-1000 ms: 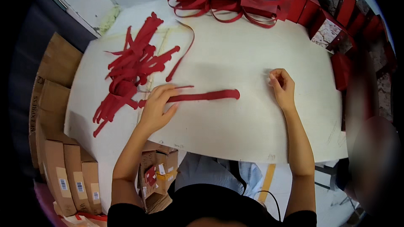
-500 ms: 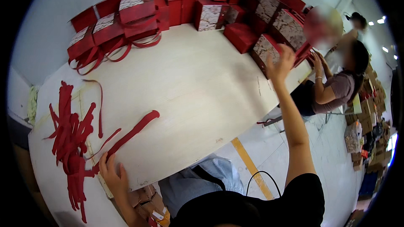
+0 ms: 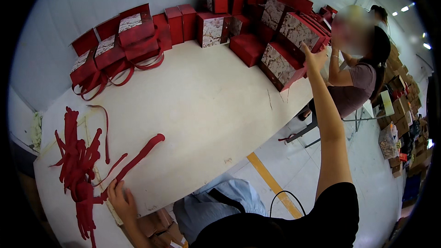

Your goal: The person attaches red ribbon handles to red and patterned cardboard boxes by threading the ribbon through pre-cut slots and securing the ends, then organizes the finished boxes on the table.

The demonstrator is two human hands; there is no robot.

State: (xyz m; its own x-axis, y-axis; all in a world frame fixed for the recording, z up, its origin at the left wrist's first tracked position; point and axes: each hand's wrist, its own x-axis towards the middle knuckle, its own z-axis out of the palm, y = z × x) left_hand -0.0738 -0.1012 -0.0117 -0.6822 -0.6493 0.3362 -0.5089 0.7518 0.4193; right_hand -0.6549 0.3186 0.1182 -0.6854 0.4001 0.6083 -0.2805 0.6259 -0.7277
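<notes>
My left hand [image 3: 122,202] rests at the near table edge, fingers stretched out and apart. Its fingertips lie beside the lower end of a long red strap [image 3: 140,157]; whether they touch it I cannot tell. Left of it lies a tangled heap of red straps [image 3: 79,170]. My right arm stretches to the far right, where my right hand [image 3: 317,58] spans the lower corner of a red box with a marbled panel [image 3: 298,30]. The thumb lies against the panel and the fingers go round the side. Under that box stands another marbled red box [image 3: 278,63].
Red boxes with strap handles [image 3: 138,41] stand at the back left of the white table [image 3: 197,110]. More red boxes [image 3: 213,30] line the back. A co-worker [image 3: 353,76] sits past the right end. Cartons [image 3: 158,227] lie under the near edge.
My right hand has moved from open in the air before the stack to the corner of the upper marbled box. My left hand has stayed by the strap. The view has shifted slightly.
</notes>
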